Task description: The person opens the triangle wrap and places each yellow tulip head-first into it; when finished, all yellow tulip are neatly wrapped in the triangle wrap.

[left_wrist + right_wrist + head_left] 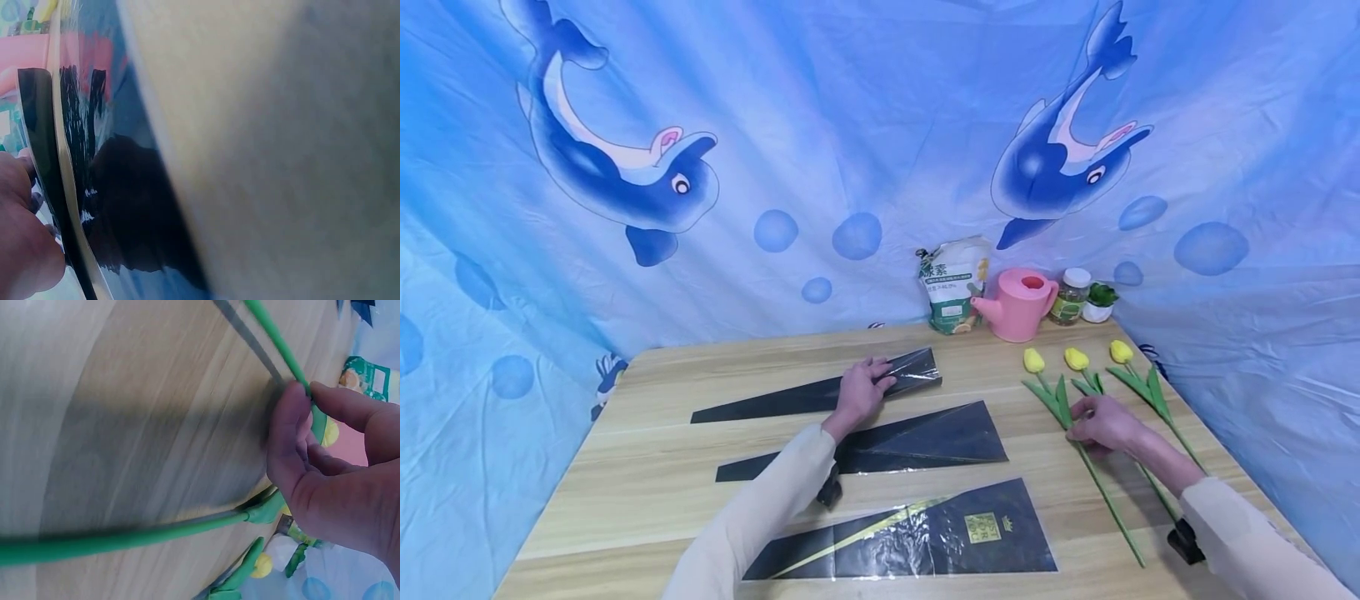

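My left hand (861, 390) rests on the farthest of three black tapered wrapping sleeves (775, 402), fingers spread over its wide part. In the left wrist view that hand (28, 231) lies along the dark sleeve (39, 119). My right hand (1105, 423) pinches the green stem of the leftmost yellow artificial tulip (1105, 492), just below its leaves. Thumb and forefinger meet round that stem (275, 337) in the right wrist view. A second tulip (1077, 359) runs partly hidden under the right hand and forearm. The third tulip (1122, 352) lies farther right.
A middle sleeve (932, 437) and a near one with gold print (955, 542) lie on the wooden table (625, 492). Along the back edge stand a white-and-green bag (953, 287), a pink watering can (1018, 308), a lidded jar (1070, 298) and a small potted plant (1099, 304).
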### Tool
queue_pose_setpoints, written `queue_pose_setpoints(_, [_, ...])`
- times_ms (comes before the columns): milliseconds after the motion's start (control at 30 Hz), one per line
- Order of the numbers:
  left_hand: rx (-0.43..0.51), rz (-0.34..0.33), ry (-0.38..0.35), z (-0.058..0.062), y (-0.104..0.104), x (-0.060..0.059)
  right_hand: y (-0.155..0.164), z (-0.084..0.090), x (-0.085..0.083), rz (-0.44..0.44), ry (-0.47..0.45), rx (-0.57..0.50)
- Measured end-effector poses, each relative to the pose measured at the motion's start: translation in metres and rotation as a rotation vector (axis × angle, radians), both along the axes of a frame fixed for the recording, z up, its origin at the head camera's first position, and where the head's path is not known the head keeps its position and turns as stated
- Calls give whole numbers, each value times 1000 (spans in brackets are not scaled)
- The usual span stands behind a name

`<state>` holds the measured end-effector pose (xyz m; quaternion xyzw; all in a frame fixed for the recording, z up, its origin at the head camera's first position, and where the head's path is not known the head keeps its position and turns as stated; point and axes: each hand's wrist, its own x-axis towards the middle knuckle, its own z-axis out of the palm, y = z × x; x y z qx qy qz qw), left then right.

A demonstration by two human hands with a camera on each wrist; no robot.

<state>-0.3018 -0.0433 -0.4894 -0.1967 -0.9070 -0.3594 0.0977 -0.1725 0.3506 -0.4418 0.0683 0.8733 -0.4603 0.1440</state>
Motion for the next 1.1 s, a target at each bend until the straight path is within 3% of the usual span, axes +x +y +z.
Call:
queue_pose_setpoints(267, [12,-2,-4,-3,0,-3,-1,3,2,-30,-33,-150])
queue_pose_setpoints(533, [19,-7,-15,-2,0,-2,-1,13,-3,-44,46,-366])
queue_pose_setpoints(867, [27,-12,-19,-3,-1,-1,-10,34,-18,-144,174,-600])
queue_pose_setpoints(1100, [22,-26,28,-4,-4,-1,-16,52,-33,-238,246,-783])
